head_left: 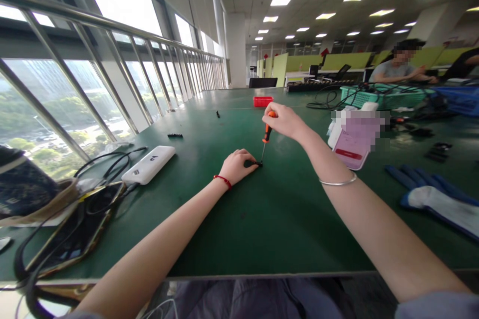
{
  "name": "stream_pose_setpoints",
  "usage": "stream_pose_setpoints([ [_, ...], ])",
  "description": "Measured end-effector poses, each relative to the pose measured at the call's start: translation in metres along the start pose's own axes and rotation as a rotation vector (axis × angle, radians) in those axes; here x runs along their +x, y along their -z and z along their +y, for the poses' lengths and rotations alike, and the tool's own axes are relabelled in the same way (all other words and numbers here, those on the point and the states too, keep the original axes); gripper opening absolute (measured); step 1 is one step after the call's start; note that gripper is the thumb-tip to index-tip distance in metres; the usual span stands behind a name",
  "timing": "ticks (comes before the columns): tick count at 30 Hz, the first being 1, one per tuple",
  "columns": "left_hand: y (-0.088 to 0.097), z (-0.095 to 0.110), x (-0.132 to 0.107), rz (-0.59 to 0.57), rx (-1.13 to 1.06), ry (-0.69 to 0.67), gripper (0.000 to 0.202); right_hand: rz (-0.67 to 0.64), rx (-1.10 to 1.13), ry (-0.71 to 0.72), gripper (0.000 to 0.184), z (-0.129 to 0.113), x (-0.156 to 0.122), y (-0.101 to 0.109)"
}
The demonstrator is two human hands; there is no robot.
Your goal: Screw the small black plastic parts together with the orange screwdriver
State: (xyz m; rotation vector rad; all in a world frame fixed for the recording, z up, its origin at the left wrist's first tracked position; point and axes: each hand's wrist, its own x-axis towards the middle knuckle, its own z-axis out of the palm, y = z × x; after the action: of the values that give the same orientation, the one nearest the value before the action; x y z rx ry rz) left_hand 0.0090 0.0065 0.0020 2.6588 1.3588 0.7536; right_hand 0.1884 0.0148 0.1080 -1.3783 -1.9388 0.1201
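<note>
My right hand [281, 118] is closed around the handle of an orange and black screwdriver [267, 133], held nearly upright with its shaft pointing down. The tip of the shaft meets the end of a small black part [251, 163] on the green tabletop. With fingers closed, my left hand [239, 165] pins that part against the table. My fingers partly cover it, so its exact kind is unclear. Behind my right hand sits a small red tray [263, 101].
On the left lie a white power bank [148, 165], black cables and a phone [80, 229]. Small black pieces [174, 135] rest farther up the table. To the right are a pink phone [354, 142], blue-white gloves [437, 202] and a green basket [385, 95]. A person sits beyond.
</note>
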Motion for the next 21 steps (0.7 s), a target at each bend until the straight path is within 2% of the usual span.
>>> stream_pose_setpoints([
  [3,-0.001,0.0,0.0,-0.002,-0.003,0.009,0.021,-0.064,-0.092,-0.015,0.022,-0.006,0.002,0.006],
  [7,-0.002,0.001,0.0,0.003,0.015,0.018,0.022,-0.019,-0.181,0.016,0.038,-0.006,0.0,0.009],
  [12,-0.002,0.001,0.0,0.005,0.034,0.004,0.022,-0.068,-0.151,0.066,0.017,-0.005,0.001,0.015],
  [16,-0.002,0.002,0.0,0.009,0.051,0.015,0.022,-0.266,-0.085,-0.046,0.03,-0.008,0.002,0.022],
  [18,-0.002,0.002,0.0,0.016,0.057,0.028,0.023,-0.263,-0.14,-0.058,0.037,-0.008,0.001,0.024],
  [21,-0.003,0.001,0.001,0.027,0.052,0.039,0.024,-0.188,-0.205,0.003,0.025,-0.008,0.0,0.025],
])
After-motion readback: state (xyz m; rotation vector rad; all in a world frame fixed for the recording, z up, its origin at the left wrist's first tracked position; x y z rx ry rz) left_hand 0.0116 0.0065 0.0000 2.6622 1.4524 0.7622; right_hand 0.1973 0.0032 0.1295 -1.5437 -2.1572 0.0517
